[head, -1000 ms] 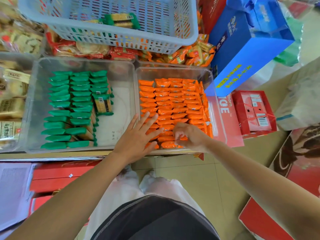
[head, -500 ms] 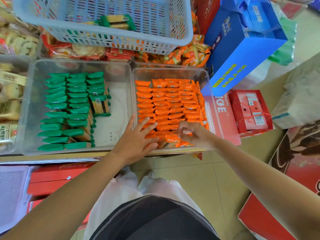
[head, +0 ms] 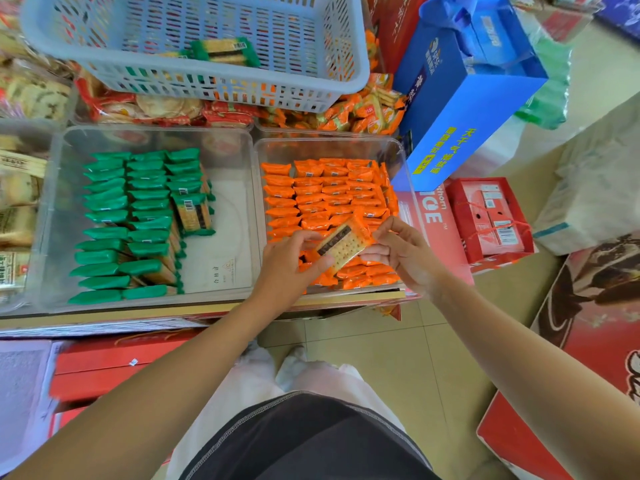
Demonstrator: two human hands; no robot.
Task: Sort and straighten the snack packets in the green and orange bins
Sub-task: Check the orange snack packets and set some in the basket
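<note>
Tiled shop floor shows below a low bench crowded with stock. At the left of it, the green bin (head: 55, 216) holds green packets (head: 107, 202) standing on edge in fairly neat columns. One loose green packet (head: 192, 214) lies flat beside them, and the right half of that bin is bare. None of this has moved in the last second.

The change is in the orange bin (head: 258, 188) next to it. A second ago the left hand (head: 287, 268) lay flat with its fingers spread on the near rows of orange packets (head: 322, 195), while the right hand (head: 405, 258) picked at the front row. Now both hands have risen and share a single lifted packet (head: 343, 244), held biscuit face up just above the near rows. The left fingers (head: 320, 266) are curled round its near end. The right fingers (head: 372, 252) pinch the far end.

My reading is that one stray has been pulled out to be turned and slotted back on edge, so the front rows remain untidy and the green side awaits its own flat packet.

Further right stand a blue gift bag (head: 467, 109) and a red box (head: 491, 216), both unchanged.
</note>
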